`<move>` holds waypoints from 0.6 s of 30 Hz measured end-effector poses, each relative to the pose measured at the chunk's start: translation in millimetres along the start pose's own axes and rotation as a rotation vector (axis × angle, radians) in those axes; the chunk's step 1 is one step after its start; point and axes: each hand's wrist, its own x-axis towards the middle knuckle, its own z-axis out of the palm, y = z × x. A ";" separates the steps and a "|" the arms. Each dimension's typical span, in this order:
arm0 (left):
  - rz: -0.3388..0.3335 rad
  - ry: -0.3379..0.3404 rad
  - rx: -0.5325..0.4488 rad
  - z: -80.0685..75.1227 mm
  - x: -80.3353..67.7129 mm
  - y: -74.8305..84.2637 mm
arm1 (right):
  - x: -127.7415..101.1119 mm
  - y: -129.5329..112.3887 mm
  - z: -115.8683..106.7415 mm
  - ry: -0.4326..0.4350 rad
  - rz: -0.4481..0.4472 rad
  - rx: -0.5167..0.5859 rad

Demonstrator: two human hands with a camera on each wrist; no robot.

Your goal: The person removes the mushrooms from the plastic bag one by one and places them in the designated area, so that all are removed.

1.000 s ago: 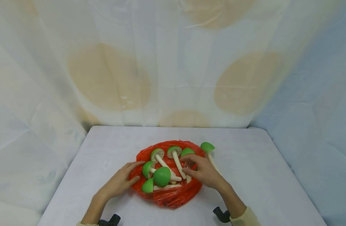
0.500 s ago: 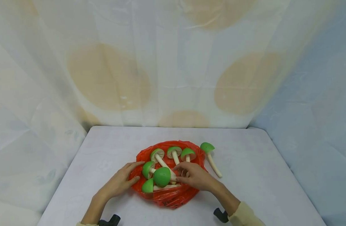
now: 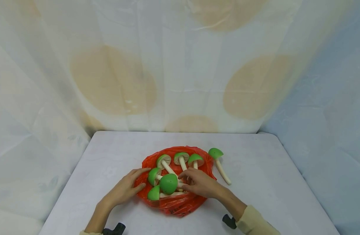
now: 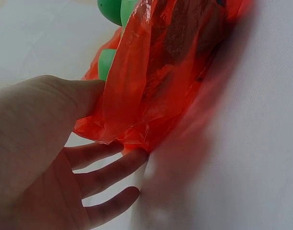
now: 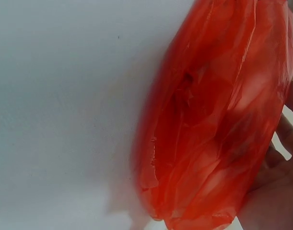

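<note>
Our right hand (image 3: 201,186) reaches the white stems in the red plastic bag (image 3: 180,204)

Head view: stems run toward 5 o'clock under curled right fingers; whether they pinch, we cannot tell. Left wrist view: left hand (image 4: 45,158), fingers spread straight, touches the bag's 9 o'clock edge. Right wrist view: bag only.

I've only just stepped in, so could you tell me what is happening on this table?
A person is working at a red plastic bag lying open on a white table, with several green-capped toy mushrooms in it. The left hand rests with straight fingers against the bag's left edge. The right hand reaches in among the mushroom stems; whether it grips one is unclear. One more mushroom lies on the table just right of the bag.
</note>
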 end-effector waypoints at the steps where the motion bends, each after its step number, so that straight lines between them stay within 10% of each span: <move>1: 0.001 0.001 0.002 -0.1 0.1 -0.1 | 0.6 -1.3 0.1 -0.003 0.003 -0.010; 18: 0.005 -0.002 -0.004 -0.5 0.0 -0.1 | 14.9 -2.8 9.5 -0.036 0.017 -0.144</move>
